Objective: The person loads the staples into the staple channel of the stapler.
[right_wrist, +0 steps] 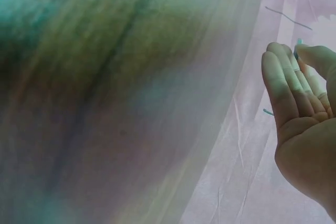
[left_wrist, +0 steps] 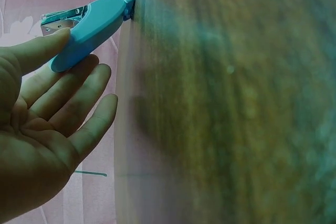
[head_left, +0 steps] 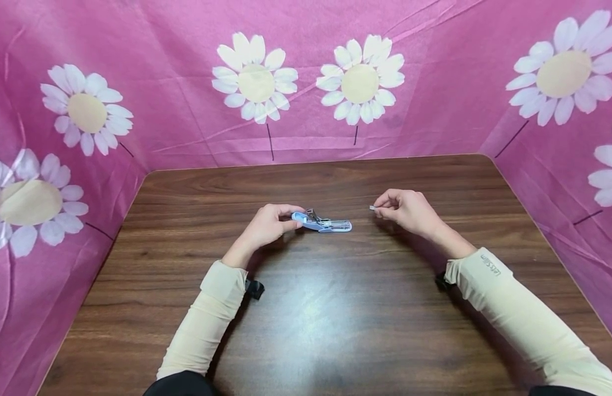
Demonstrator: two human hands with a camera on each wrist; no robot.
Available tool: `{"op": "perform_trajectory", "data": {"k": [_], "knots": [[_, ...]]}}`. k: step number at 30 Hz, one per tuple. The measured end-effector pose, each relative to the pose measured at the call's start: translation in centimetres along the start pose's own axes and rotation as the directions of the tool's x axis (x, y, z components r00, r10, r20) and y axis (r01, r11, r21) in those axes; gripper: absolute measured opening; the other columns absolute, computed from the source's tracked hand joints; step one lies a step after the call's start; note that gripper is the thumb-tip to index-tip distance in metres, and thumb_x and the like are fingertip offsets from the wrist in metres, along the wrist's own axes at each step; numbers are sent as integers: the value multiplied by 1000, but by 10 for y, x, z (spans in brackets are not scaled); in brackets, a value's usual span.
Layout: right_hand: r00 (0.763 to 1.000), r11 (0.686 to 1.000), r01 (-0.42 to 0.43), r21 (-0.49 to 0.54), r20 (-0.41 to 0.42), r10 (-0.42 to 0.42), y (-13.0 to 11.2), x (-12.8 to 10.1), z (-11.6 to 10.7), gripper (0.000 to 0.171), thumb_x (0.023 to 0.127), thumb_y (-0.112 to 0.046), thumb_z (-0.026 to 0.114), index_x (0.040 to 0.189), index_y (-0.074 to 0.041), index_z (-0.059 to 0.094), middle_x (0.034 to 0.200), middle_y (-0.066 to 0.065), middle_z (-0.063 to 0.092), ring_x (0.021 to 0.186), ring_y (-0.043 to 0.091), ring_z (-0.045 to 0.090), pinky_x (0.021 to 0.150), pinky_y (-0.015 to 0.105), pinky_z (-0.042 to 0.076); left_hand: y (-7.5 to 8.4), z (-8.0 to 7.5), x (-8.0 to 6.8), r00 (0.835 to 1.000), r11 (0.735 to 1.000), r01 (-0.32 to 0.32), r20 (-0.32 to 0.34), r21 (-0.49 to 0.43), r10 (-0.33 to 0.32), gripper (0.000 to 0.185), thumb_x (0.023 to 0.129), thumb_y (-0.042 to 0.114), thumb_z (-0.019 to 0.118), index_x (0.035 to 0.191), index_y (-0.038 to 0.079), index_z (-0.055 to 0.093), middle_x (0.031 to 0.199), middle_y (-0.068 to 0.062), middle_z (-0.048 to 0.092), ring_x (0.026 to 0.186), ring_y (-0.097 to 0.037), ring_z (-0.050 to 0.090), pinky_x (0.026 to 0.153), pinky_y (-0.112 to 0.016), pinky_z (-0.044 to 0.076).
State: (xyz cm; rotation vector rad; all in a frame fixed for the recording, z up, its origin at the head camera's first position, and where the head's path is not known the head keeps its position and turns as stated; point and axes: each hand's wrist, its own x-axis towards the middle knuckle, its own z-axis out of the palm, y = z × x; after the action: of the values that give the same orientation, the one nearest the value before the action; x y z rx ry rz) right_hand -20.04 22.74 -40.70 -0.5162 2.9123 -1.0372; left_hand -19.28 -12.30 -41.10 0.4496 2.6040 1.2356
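On the wooden bench (head_left: pixel 306 330), the left hand (head_left: pixel 266 225) is gripping the blue stapler (head_left: pixel 321 222) by its left end, long axis running left-right, while the right hand (head_left: pixel 404 209) is pinching a staple strip (head_left: pixel 372 208) just right.

The head view looks forward and down from above the near edge of the table (head_left: pixel 335 330), taking in both forearms, both hands and the pink backdrop (head_left: pixel 306 126) on three sides. The left wrist view sits close behind the left hand (left_wrist: pixel 47 129), looking along its palm to the stapler (left_wrist: pixel 89 27), which the head view shares (head_left: pixel 321 222). The right wrist view looks closely at the right hand (right_wrist: pixel 304 129) beside blurred tabletop.
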Motion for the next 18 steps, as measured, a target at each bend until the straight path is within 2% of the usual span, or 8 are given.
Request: {"op": "perform_trajectory", "data": {"k": [4, 7, 12, 18], "knots": [[1000, 999, -4, 34, -4, 4, -2, 2, -3, 16, 90, -19, 69, 105, -15, 73, 88, 3, 78, 69, 2, 69, 62, 14, 49, 0, 1, 1, 1000, 1000, -4, -2, -2, 4, 29, 87, 30, 74, 116, 26, 72, 106, 5, 75, 91, -10, 61, 86, -30, 49], [1000, 1000, 7, -7, -24, -7, -3, 2, -4, 21, 91, -23, 70, 110, -16, 75, 91, 1, 78, 71, -1, 67, 66, 13, 47, 0, 1, 1, 1000, 1000, -5, 1, -4, 5, 28, 88, 30, 73, 116, 26, 72, 108, 5, 74, 93, -9, 62, 87, -31, 49], [997, 996, 23, -81, -67, -28, -7, 3, -6, 15, 90, -27, 71, 102, -24, 78, 92, -3, 78, 77, 3, 63, 70, 18, 46, 0, 0, 0, 1000, 1000, 4, 0, 2, -4, 28, 88, 30, 73, 116, 26, 72, 108, 5, 74, 88, -11, 59, 83, -29, 47], [996, 999, 4, -37, -94, -7, -13, 3, -6, 14, 87, -22, 73, 101, -23, 77, 89, -3, 77, 76, 0, 63, 69, 16, 44, 1, 0, 0, 1000, 1000, 11, 1, 7, -11, 28, 88, 30, 74, 115, 26, 73, 108, 5, 74, 91, -10, 59, 87, -31, 48]]}}
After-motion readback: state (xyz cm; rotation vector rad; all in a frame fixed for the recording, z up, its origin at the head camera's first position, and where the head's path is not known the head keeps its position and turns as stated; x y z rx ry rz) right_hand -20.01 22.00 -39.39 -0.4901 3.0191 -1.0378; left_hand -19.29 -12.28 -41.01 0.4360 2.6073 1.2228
